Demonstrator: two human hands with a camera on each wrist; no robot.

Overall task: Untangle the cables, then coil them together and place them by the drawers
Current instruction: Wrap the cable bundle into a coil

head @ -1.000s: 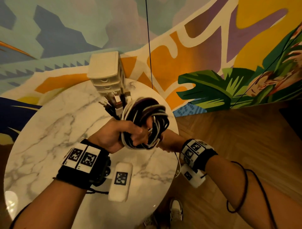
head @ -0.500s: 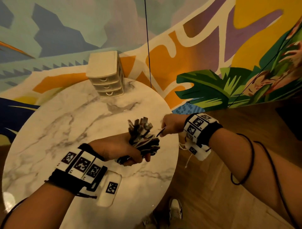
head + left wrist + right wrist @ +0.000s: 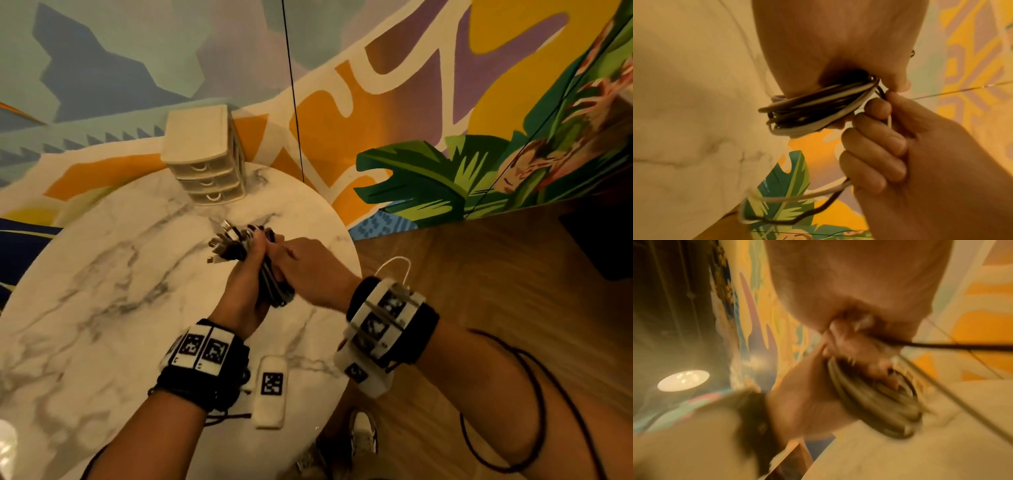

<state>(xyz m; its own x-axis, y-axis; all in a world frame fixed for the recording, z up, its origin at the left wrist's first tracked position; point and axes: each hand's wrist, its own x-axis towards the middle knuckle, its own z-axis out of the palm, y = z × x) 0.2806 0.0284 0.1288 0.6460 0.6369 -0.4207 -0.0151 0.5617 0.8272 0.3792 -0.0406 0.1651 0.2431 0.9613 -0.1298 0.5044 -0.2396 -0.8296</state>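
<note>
The cable coil (image 3: 239,246), black and white strands with several plugs sticking out at its far end, is gripped in my left hand (image 3: 245,287) above the marble table (image 3: 102,291). My right hand (image 3: 308,267) presses in from the right and touches the bundle. In the left wrist view the coil (image 3: 813,108) sits under my palm, while the right hand's fingers (image 3: 875,146) curl round loose white and black strands (image 3: 797,194) that trail below. The right wrist view is blurred and shows the coil (image 3: 869,399). The cream three-drawer unit (image 3: 205,154) stands at the table's far edge.
A white block with a marker tag (image 3: 270,390) lies on the table near my left wrist. The round table's edge (image 3: 349,246) runs just right of the hands, with wooden floor (image 3: 479,274) beyond. A thin black line (image 3: 293,92) hangs down the mural wall.
The wide loop held up near the drawers a second ago is now squeezed into a narrow bundle in my left hand. My right hand, apart half a second ago, has come back against it.
</note>
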